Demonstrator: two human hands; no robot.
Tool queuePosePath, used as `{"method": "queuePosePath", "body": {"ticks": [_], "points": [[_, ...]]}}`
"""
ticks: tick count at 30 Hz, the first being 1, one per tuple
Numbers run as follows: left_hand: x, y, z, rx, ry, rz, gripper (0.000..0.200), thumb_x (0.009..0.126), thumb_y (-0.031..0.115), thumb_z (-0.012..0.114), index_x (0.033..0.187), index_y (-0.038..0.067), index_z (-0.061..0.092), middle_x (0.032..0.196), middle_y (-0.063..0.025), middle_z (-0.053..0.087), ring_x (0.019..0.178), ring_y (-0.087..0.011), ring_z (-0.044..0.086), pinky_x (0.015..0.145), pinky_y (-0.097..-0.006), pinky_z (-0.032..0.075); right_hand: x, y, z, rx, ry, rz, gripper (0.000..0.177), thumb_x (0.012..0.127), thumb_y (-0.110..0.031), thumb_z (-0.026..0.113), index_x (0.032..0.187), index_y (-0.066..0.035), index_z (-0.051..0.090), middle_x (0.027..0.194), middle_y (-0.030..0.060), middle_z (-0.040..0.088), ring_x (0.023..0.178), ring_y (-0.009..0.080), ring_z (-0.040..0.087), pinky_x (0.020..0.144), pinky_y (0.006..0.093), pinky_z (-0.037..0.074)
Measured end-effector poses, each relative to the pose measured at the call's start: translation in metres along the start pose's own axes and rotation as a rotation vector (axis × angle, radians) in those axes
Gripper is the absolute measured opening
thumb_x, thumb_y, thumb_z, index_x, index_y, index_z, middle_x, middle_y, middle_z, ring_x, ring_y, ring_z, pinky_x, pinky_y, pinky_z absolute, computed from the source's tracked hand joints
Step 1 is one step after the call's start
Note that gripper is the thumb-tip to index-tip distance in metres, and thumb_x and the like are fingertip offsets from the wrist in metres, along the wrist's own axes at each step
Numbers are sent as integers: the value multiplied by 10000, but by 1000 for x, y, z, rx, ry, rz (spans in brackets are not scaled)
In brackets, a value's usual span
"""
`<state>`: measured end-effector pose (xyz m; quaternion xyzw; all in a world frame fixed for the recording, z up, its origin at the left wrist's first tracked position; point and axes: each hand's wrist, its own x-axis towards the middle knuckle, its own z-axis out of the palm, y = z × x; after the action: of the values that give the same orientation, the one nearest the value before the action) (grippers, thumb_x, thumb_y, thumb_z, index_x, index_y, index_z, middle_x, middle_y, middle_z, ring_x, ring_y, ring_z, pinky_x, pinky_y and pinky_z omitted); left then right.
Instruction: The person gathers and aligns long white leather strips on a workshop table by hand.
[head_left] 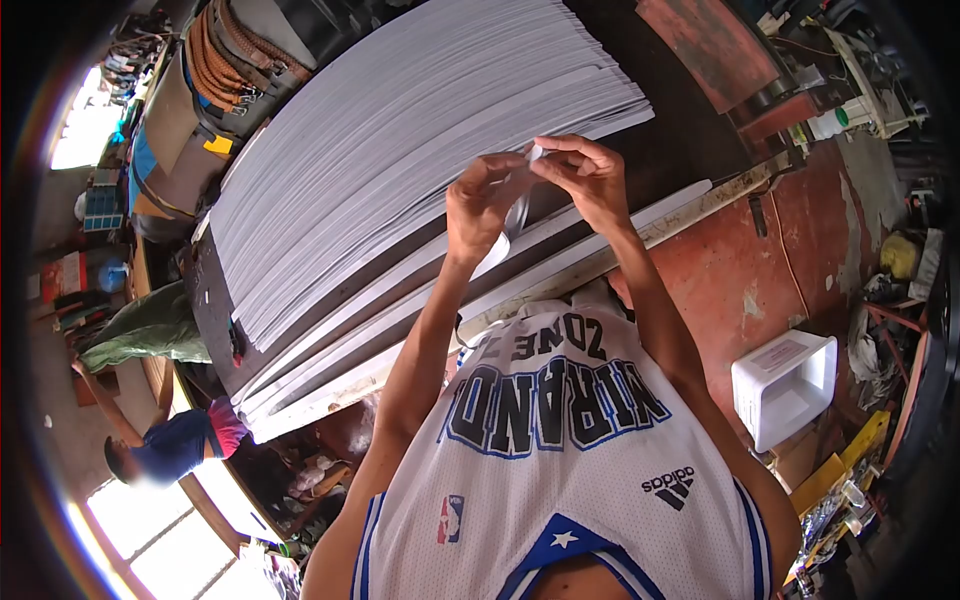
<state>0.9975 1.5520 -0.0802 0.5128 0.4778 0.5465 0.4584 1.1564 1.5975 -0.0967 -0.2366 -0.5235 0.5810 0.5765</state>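
Both hands are raised close together over the near edge of a dark table. My left hand [485, 200] has its fingers bent around a thin white strip [517, 217], which curls down below the fingers. My right hand [590, 178] pinches a small white end of it [536, 153] between thumb and fingers, right beside the left fingertips. Beyond the hands lies a wide fanned stack of long white strips [420, 110]. A few separate long white strips [600, 232] lie along the table's near edge, under my hands.
A brown and blue bag [180, 140] stands at the upper left. At the far left, a person [175, 447] in dark blue holds a green cloth [155, 325]. A white plastic bin [785, 390] sits at the right, by a red worn surface [710, 290].
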Motion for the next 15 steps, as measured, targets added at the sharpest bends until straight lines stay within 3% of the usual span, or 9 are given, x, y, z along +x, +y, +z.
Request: {"method": "queuePosePath", "body": {"ticks": [15], "points": [[0, -1, -1, 50, -4, -50, 193, 850, 7, 673, 1042, -4, 662, 1029, -69, 679, 928, -137, 642, 822, -258, 514, -5, 9, -3, 84, 73, 50, 285, 796, 62, 706, 1072, -4, 684, 976, 74, 669, 885, 124, 639, 794, 238, 564]]}}
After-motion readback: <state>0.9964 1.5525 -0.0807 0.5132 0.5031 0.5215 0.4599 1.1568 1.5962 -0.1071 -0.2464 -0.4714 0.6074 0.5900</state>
